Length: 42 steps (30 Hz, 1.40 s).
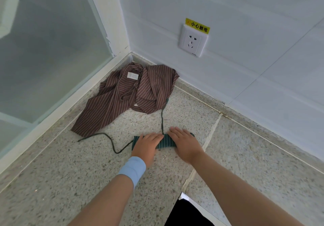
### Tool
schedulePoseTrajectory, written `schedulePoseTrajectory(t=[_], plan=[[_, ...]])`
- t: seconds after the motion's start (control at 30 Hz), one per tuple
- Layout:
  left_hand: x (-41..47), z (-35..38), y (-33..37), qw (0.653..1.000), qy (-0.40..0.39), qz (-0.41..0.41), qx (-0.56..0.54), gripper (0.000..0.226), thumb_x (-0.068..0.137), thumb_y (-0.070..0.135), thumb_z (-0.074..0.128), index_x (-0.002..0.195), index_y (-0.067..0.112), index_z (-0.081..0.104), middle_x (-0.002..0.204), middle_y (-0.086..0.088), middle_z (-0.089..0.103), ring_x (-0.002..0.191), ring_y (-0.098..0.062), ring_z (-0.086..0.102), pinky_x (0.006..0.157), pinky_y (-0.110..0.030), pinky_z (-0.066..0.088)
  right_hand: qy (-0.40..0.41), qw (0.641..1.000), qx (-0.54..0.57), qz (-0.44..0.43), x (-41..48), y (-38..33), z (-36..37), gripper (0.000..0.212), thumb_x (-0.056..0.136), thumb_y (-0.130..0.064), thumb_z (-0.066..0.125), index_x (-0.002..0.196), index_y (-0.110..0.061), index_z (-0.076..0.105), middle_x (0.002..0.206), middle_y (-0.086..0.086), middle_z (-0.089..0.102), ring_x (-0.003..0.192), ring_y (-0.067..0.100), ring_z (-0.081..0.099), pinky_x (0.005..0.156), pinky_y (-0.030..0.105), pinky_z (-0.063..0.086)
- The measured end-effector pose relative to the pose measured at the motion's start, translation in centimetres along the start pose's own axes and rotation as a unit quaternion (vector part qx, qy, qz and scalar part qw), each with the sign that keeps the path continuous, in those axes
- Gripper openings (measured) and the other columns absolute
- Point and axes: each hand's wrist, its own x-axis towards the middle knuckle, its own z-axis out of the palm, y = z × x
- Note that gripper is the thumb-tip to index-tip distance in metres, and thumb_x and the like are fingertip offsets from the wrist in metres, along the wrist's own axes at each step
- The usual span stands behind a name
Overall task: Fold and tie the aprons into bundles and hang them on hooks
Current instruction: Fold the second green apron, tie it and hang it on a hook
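Blue band (pixel 133 168) on left wrist. Left hand (pixel 149 142) and right hand (pixel 184 141) press side by side, fingers flat and straight, on the folded green striped apron (pixel 165 142) on the floor (pixel 70 182); its ties (pixel 162 119) trail outward. Beyond, the brown striped apron (pixel 126 96) lies crumpled in the wall corner.

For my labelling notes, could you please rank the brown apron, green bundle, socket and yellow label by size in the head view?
1. brown apron
2. green bundle and socket: alike, unranked; bundle partly covered
3. yellow label
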Motion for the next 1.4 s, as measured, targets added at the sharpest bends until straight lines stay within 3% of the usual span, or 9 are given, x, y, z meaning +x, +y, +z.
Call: schedulePoseTrajectory(t=[0.13, 0.3, 0.57, 0.7, 0.8, 1.03, 1.2, 1.27, 1.4], plan=[[0.2, -1.4, 0.7, 0.999, -0.019, 0.014, 0.043, 0.067, 0.081, 0.003, 0.063, 0.142, 0.024, 0.045, 0.138, 0.005, 0.047, 0.125, -0.020, 0.041, 0.096, -0.034, 0.043, 0.008, 0.998, -0.057, 0.007, -0.6, -0.3, -2.1, 0.042, 0.092, -0.028, 0.051, 0.133, -0.020, 0.057, 0.144, 0.009, 0.040, 0.131, 0.028, 0.041, 0.109, 0.043, 0.037], [-1.1, -3.8, 2.7, 0.986, -0.098, -0.078, -0.110, 0.012, 0.085, 0.011, 0.053, 0.093, 0.018, 0.057, 0.096, -0.002, 0.058, 0.092, -0.024, 0.060, 0.069, -0.031, 0.046, 0.036, 0.997, -0.070, -0.023, -2.8, -1.0, -5.2, 0.031, 0.087, -0.037, 0.051, 0.111, -0.022, 0.063, 0.103, -0.002, 0.062, 0.098, 0.022, 0.059, 0.103, 0.044, 0.036], [-4.2, -12.2, 4.8, 0.860, -0.104, -0.142, -0.480, 0.014, 0.075, 0.006, 0.058, 0.085, 0.008, 0.067, 0.084, -0.010, 0.068, 0.075, -0.024, 0.065, 0.077, -0.040, 0.056, 0.300, 0.949, -0.070, -0.072, -7.1, -2.6, -10.7, 0.052, 0.087, -0.014, 0.062, 0.139, -0.022, 0.056, 0.148, 0.007, 0.050, 0.142, 0.031, 0.039, 0.120, 0.053, 0.023], [-6.2, -15.4, 5.9, 0.795, -0.148, -0.096, -0.580, 0.021, 0.085, -0.003, 0.055, 0.101, 0.002, 0.068, 0.092, -0.013, 0.068, 0.086, -0.024, 0.065, 0.077, -0.035, 0.054, 0.249, 0.963, -0.050, -0.094, -10.1, -4.9, -12.7, 0.074, 0.083, -0.037, 0.044, 0.154, -0.020, 0.033, 0.162, 0.004, 0.027, 0.153, 0.022, 0.014, 0.124, 0.051, 0.005], [-7.6, -17.0, 6.4, 0.764, -0.172, -0.076, -0.617, 0.033, 0.091, -0.001, 0.054, 0.123, 0.000, 0.060, 0.108, -0.019, 0.068, 0.098, -0.029, 0.066, 0.086, -0.040, 0.054, 0.150, 0.986, 0.031, -0.061, -11.8, -6.7, -14.4, 0.091, 0.080, -0.045, 0.053, 0.157, -0.018, 0.013, 0.159, 0.004, 0.031, 0.146, 0.021, 0.029, 0.124, 0.041, 0.012], [-11.5, -20.2, 9.2, 0.781, -0.163, -0.012, -0.602, 0.032, 0.093, -0.002, 0.059, 0.125, -0.001, 0.058, 0.113, -0.016, 0.070, 0.103, -0.026, 0.067, 0.088, -0.037, 0.054, 0.242, 0.953, 0.182, 0.006, -14.2, -9.5, -17.2, 0.036, 0.087, -0.028, 0.067, 0.122, -0.033, 0.057, 0.113, -0.010, 0.067, 0.100, 0.012, 0.063, 0.087, 0.038, 0.053], [-13.5, -22.3, 11.0, 0.836, 0.064, -0.069, -0.541, 0.053, 0.079, 0.019, 0.082, 0.119, 0.017, 0.047, 0.118, -0.003, 0.066, 0.103, -0.016, 0.067, 0.089, -0.034, 0.056, 0.197, 0.918, 0.329, 0.101, -16.2, -10.1, -19.9, 0.019, 0.086, -0.017, 0.068, 0.103, -0.025, 0.068, 0.087, -0.002, 0.073, 0.071, 0.015, 0.069, 0.064, 0.040, 0.060], [-14.5, -22.5, 11.7, 0.826, 0.035, -0.014, -0.563, 0.067, 0.074, 0.034, 0.084, 0.127, 0.021, 0.046, 0.125, -0.002, 0.063, 0.110, -0.013, 0.064, 0.094, -0.032, 0.054, 0.194, 0.876, 0.429, 0.105, -17.1, -11.0, -21.0, 0.013, 0.090, -0.009, 0.062, 0.101, -0.014, 0.065, 0.082, 0.011, 0.072, 0.057, 0.021, 0.068, 0.047, 0.036, 0.055], [-15.8, -22.8, 12.3, 0.793, -0.079, 0.037, -0.603, 0.085, 0.070, 0.031, 0.082, 0.141, 0.028, 0.036, 0.131, -0.009, 0.061, 0.119, -0.022, 0.061, 0.100, -0.037, 0.051, 0.184, 0.838, 0.506, 0.088, -18.4, -13.1, -23.3, 0.011, 0.090, -0.005, 0.062, 0.098, -0.008, 0.070, 0.079, 0.012, 0.074, 0.065, 0.029, 0.072, 0.058, 0.047, 0.061]])
